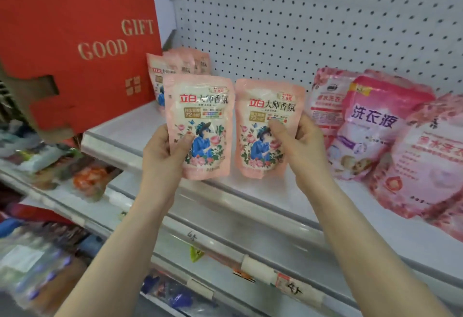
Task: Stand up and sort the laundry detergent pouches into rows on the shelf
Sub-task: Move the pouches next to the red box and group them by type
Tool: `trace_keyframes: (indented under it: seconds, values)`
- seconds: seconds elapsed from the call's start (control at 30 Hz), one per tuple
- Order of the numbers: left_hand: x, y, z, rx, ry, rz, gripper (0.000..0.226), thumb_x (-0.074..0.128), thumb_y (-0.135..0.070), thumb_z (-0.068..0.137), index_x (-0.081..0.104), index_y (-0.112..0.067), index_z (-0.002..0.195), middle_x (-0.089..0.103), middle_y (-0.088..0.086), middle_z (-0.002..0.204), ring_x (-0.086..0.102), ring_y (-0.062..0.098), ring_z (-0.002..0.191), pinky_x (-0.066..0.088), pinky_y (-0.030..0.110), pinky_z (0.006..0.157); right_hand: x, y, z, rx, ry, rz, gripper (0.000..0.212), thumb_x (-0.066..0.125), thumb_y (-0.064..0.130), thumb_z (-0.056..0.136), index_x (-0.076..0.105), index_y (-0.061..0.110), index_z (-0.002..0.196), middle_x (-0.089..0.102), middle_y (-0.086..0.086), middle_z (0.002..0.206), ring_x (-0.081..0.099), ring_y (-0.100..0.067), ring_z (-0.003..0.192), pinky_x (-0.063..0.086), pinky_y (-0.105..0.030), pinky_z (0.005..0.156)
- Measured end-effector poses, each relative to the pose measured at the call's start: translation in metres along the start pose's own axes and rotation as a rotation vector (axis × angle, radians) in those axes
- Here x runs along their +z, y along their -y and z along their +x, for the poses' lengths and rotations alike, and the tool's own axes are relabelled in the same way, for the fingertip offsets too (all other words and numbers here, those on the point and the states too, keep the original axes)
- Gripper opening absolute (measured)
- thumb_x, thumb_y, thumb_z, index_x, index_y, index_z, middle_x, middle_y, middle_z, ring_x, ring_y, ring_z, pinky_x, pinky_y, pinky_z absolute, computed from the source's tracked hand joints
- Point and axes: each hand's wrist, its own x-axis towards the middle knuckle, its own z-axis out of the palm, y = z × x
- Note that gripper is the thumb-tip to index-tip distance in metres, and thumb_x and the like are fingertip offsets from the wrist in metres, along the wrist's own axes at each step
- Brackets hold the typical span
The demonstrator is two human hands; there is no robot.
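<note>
- Head view, looking down at two small pink detergent pouches held side by side, fronts facing the camera, each printed with a figure in blue among roses.
- The left pouch (203, 116) is upright with a slight lean. The left hand (160, 156) has its grip clamped on the pouch's lower left edge, thumb across the front and fingers hidden behind.
- The right pouch (263, 101) sits just beside it, with a narrow gap between them. The right hand (300, 151) has its grip clamped on the pouch's right side, thumb pressed on the front near the middle.
- Both pouches are over the front part of a white shelf (125, 126). Whether their bottoms touch it cannot be told.
- Behind the left pouch, at the back left of the shelf, a row of matching pouches (175, 66) stands upright, one behind another.
- To the right on the same shelf, larger pink bags (373, 126) of laundry liquid lean back and overlap each other.
- A white pegboard (300, 16) forms the back wall.
- At upper left, a red box (75, 28) with gold lettering reading GOOD GIFT overlaps the shelf's left end.
- Lower shelves (62, 166) at the left hold blurred packaged goods.
</note>
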Motion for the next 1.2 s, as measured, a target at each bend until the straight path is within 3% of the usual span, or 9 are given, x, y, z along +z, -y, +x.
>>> trace_keyframes:
  seconds: [0.13, 0.23, 0.37, 0.57, 0.67, 0.83, 1.03, 1.2]
  values:
    - [-0.021, 0.002, 0.042, 0.020, -0.051, 0.010, 0.027, 0.053, -0.008, 0.097, 0.057, -0.007, 0.123, 0.071, 0.006, 0.114, 0.071, 0.023, 0.099, 0.059, 0.041, 0.076, 0.029, 0.000, 0.040, -0.037, 0.093, -0.099, 0.017, 0.069, 0.017, 0.089, 0.066, 0.032, 0.098, 0.076, 0.010, 0.094, 0.074, -0.009, 0.084, 0.062, -0.039, 0.072]
    - [-0.043, 0.008, 0.063, 0.055, -0.135, -0.008, 0.020, 0.051, -0.009, 0.099, 0.059, -0.016, 0.115, 0.073, -0.002, 0.109, 0.071, 0.018, 0.096, 0.060, 0.037, 0.072, 0.058, -0.003, 0.068, -0.038, 0.164, -0.188, 0.016, 0.069, 0.020, 0.089, 0.066, 0.034, 0.095, 0.076, 0.009, 0.094, 0.074, -0.008, 0.084, 0.061, -0.042, 0.075]
    - [-0.072, 0.018, 0.080, 0.052, -0.238, -0.020, 0.013, 0.047, -0.019, 0.101, 0.057, -0.015, 0.109, 0.072, 0.002, 0.106, 0.072, 0.017, 0.090, 0.059, 0.033, 0.064, 0.104, -0.016, 0.094, 0.007, 0.212, -0.229, 0.016, 0.070, 0.021, 0.088, 0.067, 0.028, 0.103, 0.076, 0.005, 0.100, 0.073, -0.012, 0.090, 0.059, -0.046, 0.082]
    - [-0.114, 0.015, 0.109, 0.048, -0.314, 0.012, 0.012, 0.049, -0.024, 0.101, 0.060, -0.024, 0.098, 0.073, 0.002, 0.104, 0.071, 0.022, 0.095, 0.059, 0.041, 0.073, 0.178, -0.036, 0.108, 0.018, 0.223, -0.302, 0.024, 0.069, 0.020, 0.089, 0.066, 0.018, 0.112, 0.074, -0.004, 0.110, 0.069, -0.024, 0.101, 0.056, -0.048, 0.086]
    - [-0.128, 0.013, 0.117, 0.060, -0.287, 0.017, 0.014, 0.049, -0.023, 0.101, 0.061, -0.028, 0.096, 0.074, -0.004, 0.099, 0.073, 0.016, 0.090, 0.060, 0.033, 0.067, 0.209, -0.040, 0.114, -0.026, 0.169, -0.391, 0.030, 0.066, 0.024, 0.090, 0.065, 0.015, 0.118, 0.073, -0.004, 0.111, 0.068, -0.025, 0.102, 0.054, -0.044, 0.086]
    - [-0.138, 0.019, 0.121, 0.055, -0.217, 0.018, 0.014, 0.049, -0.021, 0.101, 0.061, -0.026, 0.098, 0.075, -0.007, 0.098, 0.073, 0.012, 0.088, 0.057, 0.023, 0.060, 0.241, -0.045, 0.121, -0.034, 0.070, -0.338, 0.022, 0.066, 0.023, 0.091, 0.066, 0.015, 0.111, 0.073, -0.003, 0.105, 0.068, -0.023, 0.096, 0.056, -0.045, 0.080]
    - [-0.135, 0.028, 0.129, 0.045, -0.157, 0.037, 0.014, 0.048, -0.023, 0.101, 0.061, -0.027, 0.096, 0.075, -0.009, 0.095, 0.073, 0.010, 0.084, 0.056, 0.021, 0.059, 0.248, -0.045, 0.122, -0.025, 0.089, -0.360, 0.028, 0.068, 0.029, 0.089, 0.062, 0.015, 0.112, 0.072, -0.003, 0.107, 0.067, -0.023, 0.097, 0.055, -0.046, 0.081]
    - [-0.127, 0.035, 0.141, 0.032, -0.034, 0.074, 0.012, 0.048, -0.024, 0.101, 0.060, -0.026, 0.101, 0.075, -0.006, 0.098, 0.073, 0.012, 0.087, 0.058, 0.027, 0.064, 0.222, -0.013, 0.116, -0.164, -0.042, -0.294, 0.027, 0.058, 0.050, 0.091, 0.060, 0.025, 0.099, 0.071, 0.012, 0.092, 0.066, -0.004, 0.085, 0.054, -0.034, 0.079]
